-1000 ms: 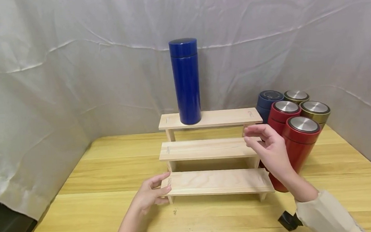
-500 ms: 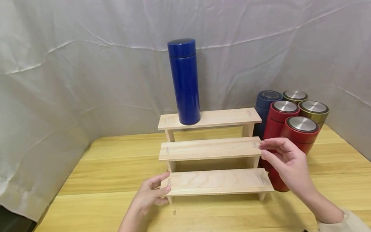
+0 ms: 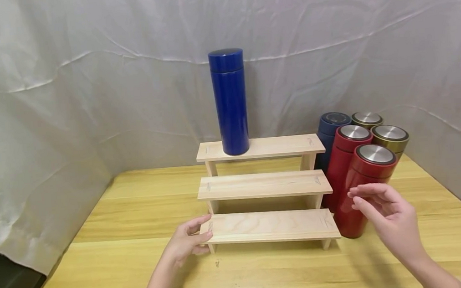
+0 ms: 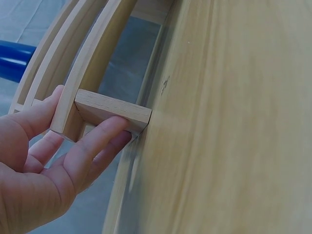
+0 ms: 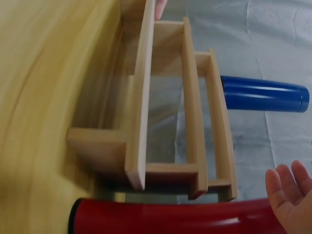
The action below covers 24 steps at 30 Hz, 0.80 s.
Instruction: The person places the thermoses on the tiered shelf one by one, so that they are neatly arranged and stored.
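A three-tier wooden shelf (image 3: pixel 264 185) stands on the table. My left hand (image 3: pixel 185 241) grips the left end of its lowest tier, thumb over the board. In the left wrist view, the fingers of this hand (image 4: pixel 63 156) lie against the shelf's end support. On the top tier a tall blue thermos bottle (image 3: pixel 231 102) stands upright, left of the middle. My right hand (image 3: pixel 393 216) hovers with nothing in it, fingers loosely bent, in front of the nearest red thermos bottle (image 3: pixel 358 197).
To the shelf's right stand another red thermos (image 3: pixel 344 157), a dark blue thermos (image 3: pixel 327 138) and two gold-coloured thermoses, one a gold thermos (image 3: pixel 390 134) with a steel lid. A grey cloth (image 3: pixel 148 101) hangs behind and at both sides of the wooden table (image 3: pixel 121 263).
My right hand has moved right and towards me, from over the shelf's right end to in front of the red thermoses. My left hand keeps its grip on the shelf.
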Available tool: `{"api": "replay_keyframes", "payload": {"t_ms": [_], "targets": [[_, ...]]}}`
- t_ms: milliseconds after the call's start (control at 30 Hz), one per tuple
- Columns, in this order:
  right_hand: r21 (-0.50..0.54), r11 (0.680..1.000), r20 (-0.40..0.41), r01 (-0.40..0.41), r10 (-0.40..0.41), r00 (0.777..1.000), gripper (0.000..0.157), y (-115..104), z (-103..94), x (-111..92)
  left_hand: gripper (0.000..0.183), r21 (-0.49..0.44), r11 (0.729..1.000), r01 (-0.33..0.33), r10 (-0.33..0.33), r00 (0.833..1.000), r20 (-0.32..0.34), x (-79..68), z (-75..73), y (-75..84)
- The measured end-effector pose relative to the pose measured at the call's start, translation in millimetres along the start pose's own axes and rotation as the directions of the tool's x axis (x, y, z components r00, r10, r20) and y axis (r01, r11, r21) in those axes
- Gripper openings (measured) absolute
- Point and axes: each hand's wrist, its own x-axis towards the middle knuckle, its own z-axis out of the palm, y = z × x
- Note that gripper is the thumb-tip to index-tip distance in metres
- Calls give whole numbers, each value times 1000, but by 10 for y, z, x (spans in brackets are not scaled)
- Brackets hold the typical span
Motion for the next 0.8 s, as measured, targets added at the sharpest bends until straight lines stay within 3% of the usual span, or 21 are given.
{"api": "replay_keyframes", "payload": {"t_ms": [167, 500, 600, 700, 800], "targets": [[28, 999, -4, 31, -31, 1000, 35, 432, -437, -143, 54, -3, 1000, -1, 1, 1000, 0, -3, -6, -12], [-133, 991, -111, 27, -42, 993, 40, 299, -580, -216, 54, -7, 1000, -3, 3, 1000, 6, -5, -8, -17], [-247, 969, -148, 3, -41, 988, 44, 389, -730, -236, 54, -3, 1000, -3, 3, 1000, 6, -2, -7, -14], [-377, 926, -171, -31, -36, 985, 56, 487, -876, -236, 54, -3, 1000, -6, 6, 1000, 5, -2, -7, -12], [-428, 901, -189, -66, -18, 982, 69, 563, -969, -201, 54, -6, 1000, -7, 7, 1000, 3, -3, -8, -10]]}}
